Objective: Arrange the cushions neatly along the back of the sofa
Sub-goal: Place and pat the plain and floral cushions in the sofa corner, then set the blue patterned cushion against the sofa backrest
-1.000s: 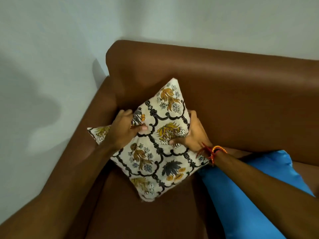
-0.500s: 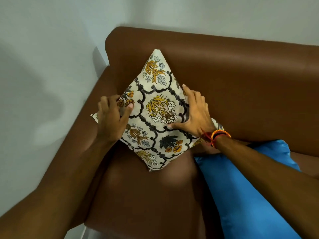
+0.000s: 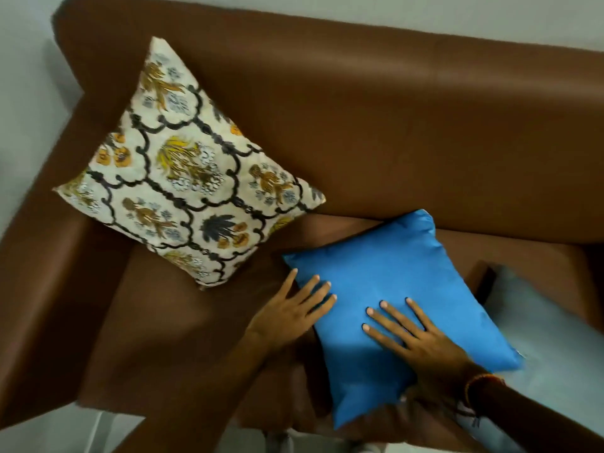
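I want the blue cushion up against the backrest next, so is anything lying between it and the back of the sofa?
Nothing visible does. The blue cushion lies flat on the seat under both hands, and the backrest behind it is bare. The floral cushion leans in the left corner, clear of that stretch. A pale cushion lies at the right, partly under the blue one.

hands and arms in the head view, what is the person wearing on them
Both forearms are bare, with no sleeves in view. The right hand has a wrist band of orange and red thread or beads, with thin dark strands trailing below it. The left hand shows no ring, watch or band. Fingernails on both are short and unpainted.
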Motion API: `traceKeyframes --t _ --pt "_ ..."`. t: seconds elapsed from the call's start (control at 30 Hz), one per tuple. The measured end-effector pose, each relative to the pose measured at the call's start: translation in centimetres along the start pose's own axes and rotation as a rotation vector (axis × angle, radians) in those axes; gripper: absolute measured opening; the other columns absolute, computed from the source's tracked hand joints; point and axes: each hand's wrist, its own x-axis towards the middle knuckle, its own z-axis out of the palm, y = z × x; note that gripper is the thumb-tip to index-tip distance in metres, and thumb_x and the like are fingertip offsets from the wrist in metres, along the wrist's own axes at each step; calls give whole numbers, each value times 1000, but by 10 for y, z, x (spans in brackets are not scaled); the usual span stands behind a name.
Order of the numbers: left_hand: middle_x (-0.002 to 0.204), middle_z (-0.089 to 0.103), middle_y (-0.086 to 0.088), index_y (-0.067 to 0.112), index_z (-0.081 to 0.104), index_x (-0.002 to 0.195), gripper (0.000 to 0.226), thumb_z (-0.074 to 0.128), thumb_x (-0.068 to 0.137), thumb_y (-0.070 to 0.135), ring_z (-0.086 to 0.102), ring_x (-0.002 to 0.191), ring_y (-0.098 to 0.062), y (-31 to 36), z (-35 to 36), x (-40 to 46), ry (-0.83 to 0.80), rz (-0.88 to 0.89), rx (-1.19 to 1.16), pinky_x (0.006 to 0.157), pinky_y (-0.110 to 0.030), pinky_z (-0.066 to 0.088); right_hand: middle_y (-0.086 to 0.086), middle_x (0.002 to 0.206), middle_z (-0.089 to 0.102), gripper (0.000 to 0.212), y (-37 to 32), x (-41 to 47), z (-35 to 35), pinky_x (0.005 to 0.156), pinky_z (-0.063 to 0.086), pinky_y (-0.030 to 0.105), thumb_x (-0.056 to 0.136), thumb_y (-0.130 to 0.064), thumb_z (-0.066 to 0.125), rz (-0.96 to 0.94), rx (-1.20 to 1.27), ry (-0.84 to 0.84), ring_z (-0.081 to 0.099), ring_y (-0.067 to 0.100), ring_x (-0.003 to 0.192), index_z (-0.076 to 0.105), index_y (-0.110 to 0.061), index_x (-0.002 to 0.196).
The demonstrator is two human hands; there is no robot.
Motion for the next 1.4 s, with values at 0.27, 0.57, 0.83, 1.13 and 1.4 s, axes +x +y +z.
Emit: traceKeyframes --t 0.27,0.57,0.83,1.13,1.4 --pt "160 40 -23 6 28 156 78 56 84 15 37 148 -45 66 22 49 -92 -297 -143 107 -76 35 18 153 57 54 -12 -27 33 103 49 72 105 -9 28 151 -220 231 56 38 140 55 -20 151" --pt "115 73 -11 2 61 130 81 45 88 68 70 107 -28 -19 -103 111 253 -274 -568 117 -70 23 20 102 80 27 108 -50 -145 82 59 42 85 6 60 369 938 617 71 16 95 78 -1 104" --pt "58 47 -3 13 46 88 70 14 93 75 57 57 -39 -74 -168 193 404 -638 -403 56 -41 36 23 118 77 21 201 24 -195 97 55 62 100 5 60 595 1021 718 73 40 111 74 7 116" --pt "90 70 -19 7 56 98 65 16 104 58 66 81 -42 -87 -112 204 320 -818 -317 71 -48 44 -3 150 55 52 187 77 -153 117 34 61 103 -50 33 626 991 716 49 25 139 48 -29 149" --pt "140 47 -18 9 49 142 52 54 104 44 46 127 -32 -13 -143 219 724 -629 -335 109 -47 37 -1 174 22 69 181 -1 -101 125 13 64 106 -58 30 608 397 579 24 27 158 19 -27 166"
